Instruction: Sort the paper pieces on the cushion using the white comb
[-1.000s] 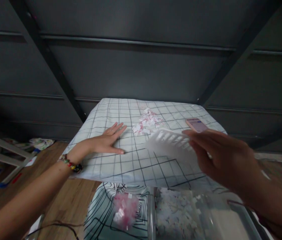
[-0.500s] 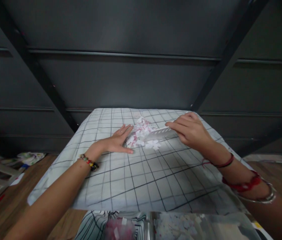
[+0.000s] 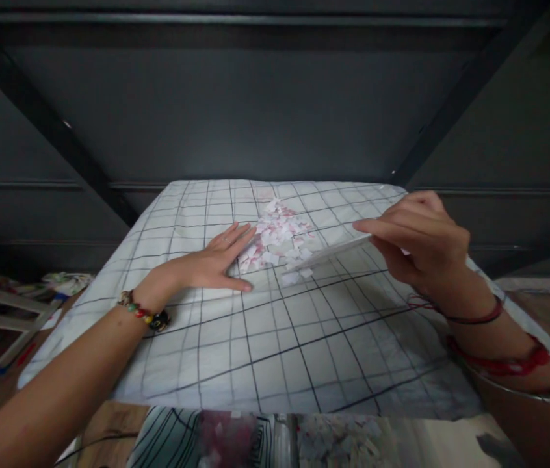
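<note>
A loose heap of small white and pink paper scraps (image 3: pixel 279 227) lies on a white cloth with dark grid lines (image 3: pixel 275 351). My left hand (image 3: pixel 211 263) rests palm down with thumb and fingers apart, its fingertips touching the heap's left edge. To the right, my right hand (image 3: pixel 416 240) pinches the end of a thin, flat white strip (image 3: pixel 336 252) between thumb and fingers. This strip slants down to the left, and its far end is among the scraps at the heap's lower right. Blur hides what kind of thing it is.
At the cloth's near edge stand a clear container (image 3: pixel 338 442) of paper bits and a blurred pink bundle (image 3: pixel 229 435) on striped fabric (image 3: pixel 168 435). Dark panels (image 3: pixel 265 117) rise behind the table. A pale wooden frame (image 3: pixel 6 312) stands on the left.
My right hand has drawn the white strip rightward and toward me, tilting it. The left hand stays by the scraps, which look more spread out. The view has shifted slightly.
</note>
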Action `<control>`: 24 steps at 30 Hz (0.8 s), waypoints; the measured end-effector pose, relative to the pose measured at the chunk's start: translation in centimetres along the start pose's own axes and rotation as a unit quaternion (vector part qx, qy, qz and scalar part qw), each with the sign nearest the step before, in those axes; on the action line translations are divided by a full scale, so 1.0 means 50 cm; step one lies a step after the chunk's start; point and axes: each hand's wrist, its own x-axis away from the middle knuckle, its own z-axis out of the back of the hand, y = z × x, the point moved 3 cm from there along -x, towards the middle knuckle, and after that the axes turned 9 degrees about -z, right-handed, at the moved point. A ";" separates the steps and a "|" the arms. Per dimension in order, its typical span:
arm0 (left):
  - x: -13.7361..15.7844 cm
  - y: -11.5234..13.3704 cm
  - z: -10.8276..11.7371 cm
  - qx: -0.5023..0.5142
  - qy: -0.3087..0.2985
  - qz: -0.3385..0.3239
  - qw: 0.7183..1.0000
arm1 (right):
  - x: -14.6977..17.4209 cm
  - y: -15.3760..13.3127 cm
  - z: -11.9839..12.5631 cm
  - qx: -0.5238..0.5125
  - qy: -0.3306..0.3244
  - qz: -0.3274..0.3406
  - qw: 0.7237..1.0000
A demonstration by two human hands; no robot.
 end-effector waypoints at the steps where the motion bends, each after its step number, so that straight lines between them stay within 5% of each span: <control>1: 0.000 0.000 0.000 -0.001 -0.005 0.004 1.000 | 0.002 -0.001 -0.001 0.005 0.001 0.003 1.000; 24: 0.003 -0.002 0.000 0.004 0.005 0.000 1.000 | 0.014 0.005 0.003 -0.013 -0.011 -0.019 1.000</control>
